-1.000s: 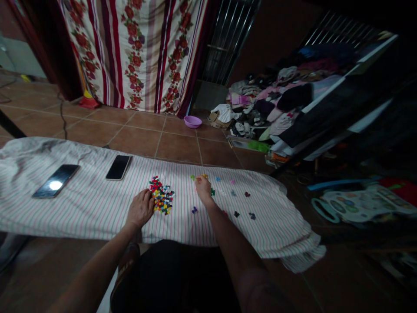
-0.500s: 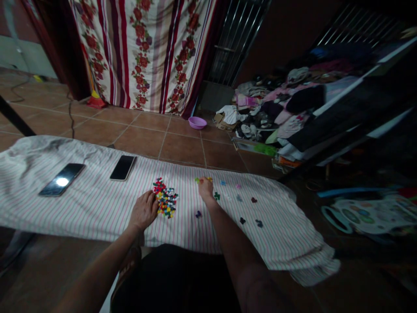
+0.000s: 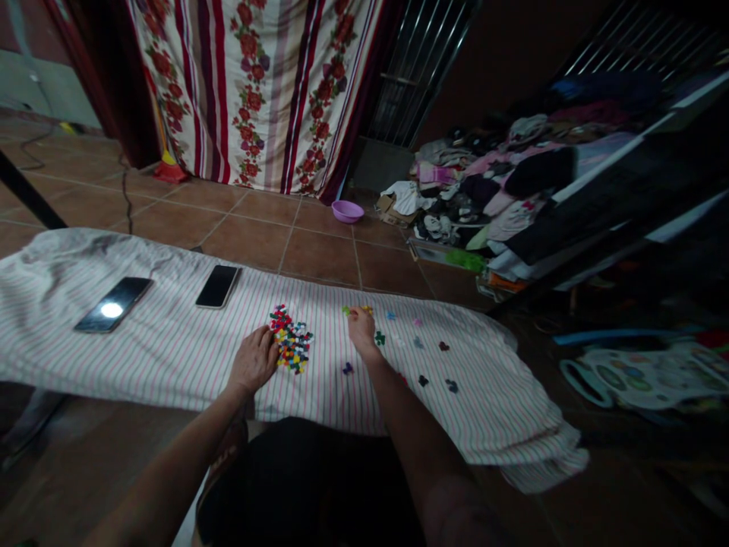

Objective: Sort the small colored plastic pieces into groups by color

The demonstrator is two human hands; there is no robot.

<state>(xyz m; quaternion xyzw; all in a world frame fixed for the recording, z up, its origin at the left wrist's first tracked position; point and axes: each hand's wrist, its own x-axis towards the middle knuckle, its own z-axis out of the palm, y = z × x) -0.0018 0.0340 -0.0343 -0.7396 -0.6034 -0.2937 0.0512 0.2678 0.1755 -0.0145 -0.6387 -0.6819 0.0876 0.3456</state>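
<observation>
My left hand [image 3: 256, 357] lies on the striped cloth [image 3: 171, 357], palm down with fingers loosely stretched, its fingertips at the left edge of a loose pile of small multicoloured pieces [image 3: 293, 346]. To the right of the pile, my right hand [image 3: 361, 330] reaches down with its fingers drawn together at the cloth. Beside its fingertips are light green pieces [image 3: 346, 310] and yellow pieces [image 3: 368, 309]; anything inside the fingers is hidden. Dark green pieces [image 3: 380, 338] lie near the wrist, and purple-blue pieces [image 3: 347, 368] lie nearer to me.
More small groups sit to the right: blue pieces [image 3: 390, 315], pink pieces [image 3: 418, 322], brown pieces [image 3: 443, 346] and black pieces [image 3: 423, 380]. Two phones [image 3: 218, 286] lie at the left. Beyond the cloth, a purple basin [image 3: 347, 211] and heaped clothes [image 3: 478, 182] are on the floor.
The view has shifted slightly. Both hands stay at nearly the same places. An orange-red spot by my right fingertips no longer shows, and a bit of red now shows beside my right forearm.
</observation>
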